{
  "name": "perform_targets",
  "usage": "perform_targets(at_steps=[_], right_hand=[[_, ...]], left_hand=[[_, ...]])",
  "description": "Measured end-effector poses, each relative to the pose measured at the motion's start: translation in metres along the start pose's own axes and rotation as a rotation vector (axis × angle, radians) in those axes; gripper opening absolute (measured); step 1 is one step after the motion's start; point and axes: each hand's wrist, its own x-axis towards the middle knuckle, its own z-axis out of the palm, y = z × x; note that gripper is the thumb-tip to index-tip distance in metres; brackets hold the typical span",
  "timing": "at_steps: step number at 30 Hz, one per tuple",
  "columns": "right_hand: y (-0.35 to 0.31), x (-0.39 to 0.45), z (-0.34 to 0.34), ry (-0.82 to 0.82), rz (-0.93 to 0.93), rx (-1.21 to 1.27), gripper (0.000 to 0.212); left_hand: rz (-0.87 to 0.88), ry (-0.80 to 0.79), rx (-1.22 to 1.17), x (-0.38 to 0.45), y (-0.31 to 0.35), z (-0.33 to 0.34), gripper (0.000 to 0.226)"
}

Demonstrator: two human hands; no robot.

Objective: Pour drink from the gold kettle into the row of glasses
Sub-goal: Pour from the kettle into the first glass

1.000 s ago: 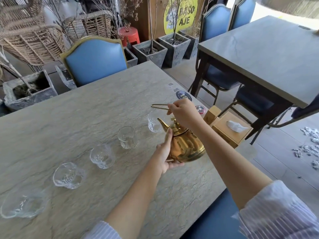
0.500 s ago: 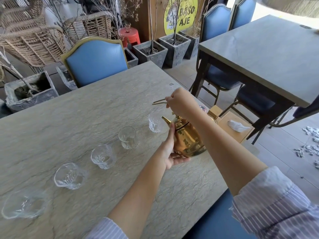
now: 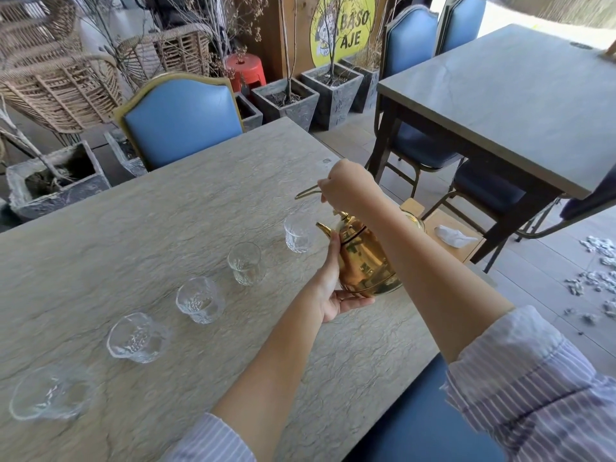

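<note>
A person in a striped shirt holds a gold kettle point(image 3: 365, 261) above the near right part of a long stone-look table point(image 3: 166, 211). The right hand point(image 3: 350, 188) is closed around the thin wire handle point(image 3: 306, 193) up top, fist clenched. The left hand point(image 3: 333, 288) cups the kettle's belly from below and from the side, fingers wrapped under its base and thumb lying up along its flank. The kettle is lifted clear of the table and tipped, its short spout point(image 3: 324, 228) pointing left toward the nearest glass in the line.

5 clear glasses stand in a diagonal row across the table. The far one point(image 3: 297, 232) sits just beside the spout; I can't tell whether anything is running into it. Then come the second point(image 3: 246, 263), the third point(image 3: 199, 299), the fourth point(image 3: 136, 336) and the last point(image 3: 46, 396) by the near left edge, each apart from its neighbour.

A blue chair point(image 3: 181, 123) is pushed up to the far side. Past the right edge a wooden tissue box point(image 3: 446, 235) shows, partly hidden by the right forearm.
</note>
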Motion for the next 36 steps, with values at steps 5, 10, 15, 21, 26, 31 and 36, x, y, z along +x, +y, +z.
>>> perform_targets(at_steps=[5,10,15,21,26,31,36], right_hand=[[-0.002,-0.004,-0.003,0.002,0.000,-0.003,0.025],[-0.003,-0.006,-0.007,0.000,-0.012,-0.011,0.025],[-0.005,-0.009,-0.013,0.024,-0.018,-0.037,0.026],[-0.004,-0.009,-0.017,0.025,-0.030,-0.043,0.029],[0.003,-0.011,-0.014,0.041,-0.017,-0.009,0.032],[0.017,-0.020,-0.007,0.020,-0.012,0.071,0.037],[0.031,-0.035,0.003,0.085,-0.016,0.244,0.046]], left_hand=[[0.004,0.002,0.006,-0.003,-0.001,0.001,0.097],[0.015,0.007,0.006,-0.007,0.000,0.002,0.097],[0.018,0.000,0.001,-0.008,0.001,0.006,0.096],[0.014,-0.002,0.018,-0.006,0.001,0.007,0.093],[0.036,0.022,0.056,0.001,0.001,0.002,0.095],[0.086,0.099,0.087,0.011,-0.005,-0.006,0.118],[0.151,0.184,0.058,0.022,-0.007,-0.019,0.116]])
